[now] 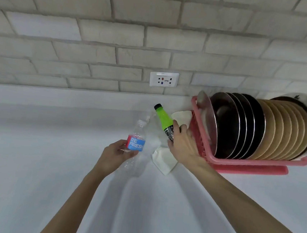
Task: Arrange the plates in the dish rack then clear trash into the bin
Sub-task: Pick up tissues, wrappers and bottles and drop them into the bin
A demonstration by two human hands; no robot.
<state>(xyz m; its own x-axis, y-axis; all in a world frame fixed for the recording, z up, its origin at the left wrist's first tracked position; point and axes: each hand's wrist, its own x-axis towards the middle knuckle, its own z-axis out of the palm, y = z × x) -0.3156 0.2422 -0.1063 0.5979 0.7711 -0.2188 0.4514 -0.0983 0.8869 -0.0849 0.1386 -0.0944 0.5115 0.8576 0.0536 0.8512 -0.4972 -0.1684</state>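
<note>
Right hand grips green bottle, neck tilted toward back edge of worktop; left hand grips clear bottle.

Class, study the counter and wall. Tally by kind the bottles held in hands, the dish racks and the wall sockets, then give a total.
Bottles in hands: 2, the clear plastic bottle with a red and blue label in the left hand and the green plastic bottle with a black cap in the right hand
Pink plastic dish rack: 1
White wall socket: 1
Total: 4
</note>
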